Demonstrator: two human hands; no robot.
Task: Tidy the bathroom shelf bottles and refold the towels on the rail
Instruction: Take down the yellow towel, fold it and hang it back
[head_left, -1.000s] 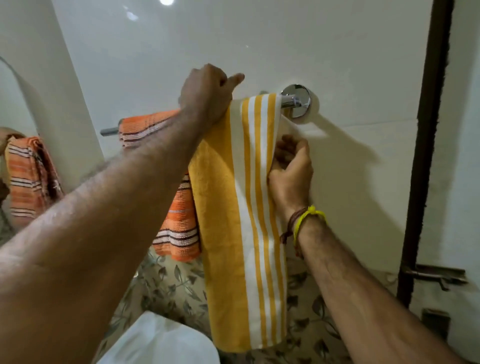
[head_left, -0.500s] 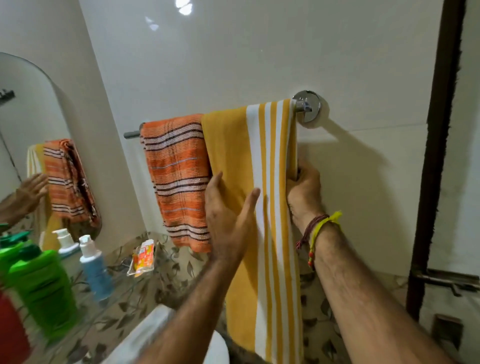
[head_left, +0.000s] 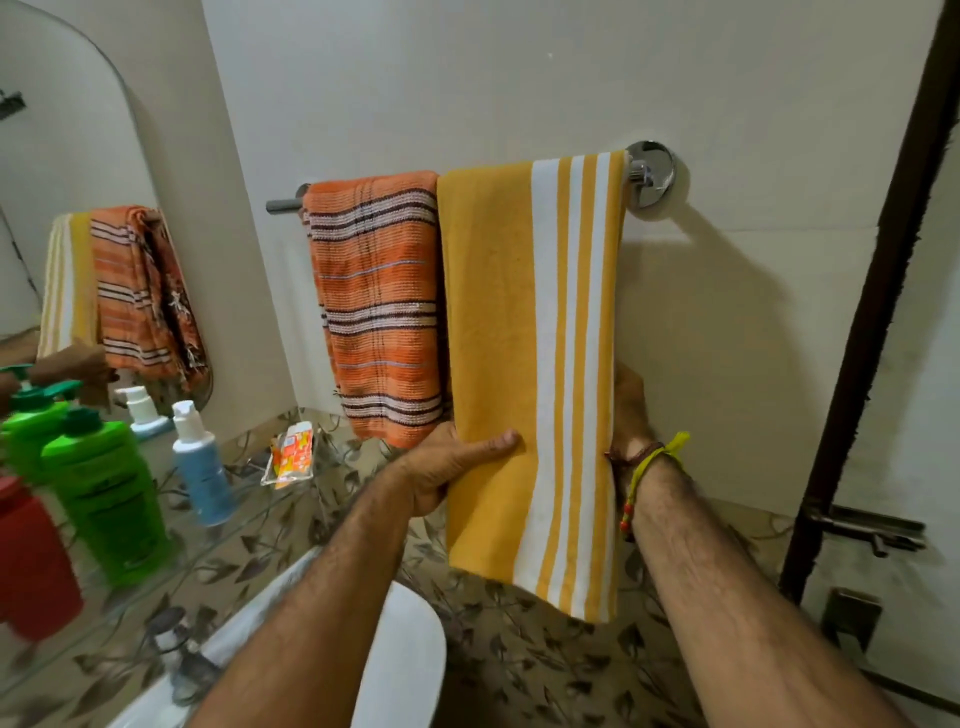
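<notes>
A yellow towel (head_left: 498, 312) with white stripes hangs folded over the chrome rail (head_left: 283, 203), at its right end. An orange striped towel (head_left: 376, 306) hangs beside it on the left. My left hand (head_left: 447, 462) grips the yellow towel's left edge low down, thumb across the front. My right hand (head_left: 628, 410) holds the right edge at the same height, mostly hidden behind the cloth. On the glass shelf (head_left: 249, 519) at the left stand a green pump bottle (head_left: 104, 493), a red bottle (head_left: 31, 561) and a blue bottle (head_left: 202, 467).
A mirror (head_left: 67, 208) at the left reflects the towels. An orange sachet (head_left: 293, 454) lies on a small dish by the wall. A white basin (head_left: 400, 665) sits below my arms. A dark door frame (head_left: 872, 312) with a latch (head_left: 867, 530) stands at the right.
Both hands have slid down the yellow towel from near the rail to its lower half. My left hand went from flat on the front to gripping the left edge. The view pulled back.
</notes>
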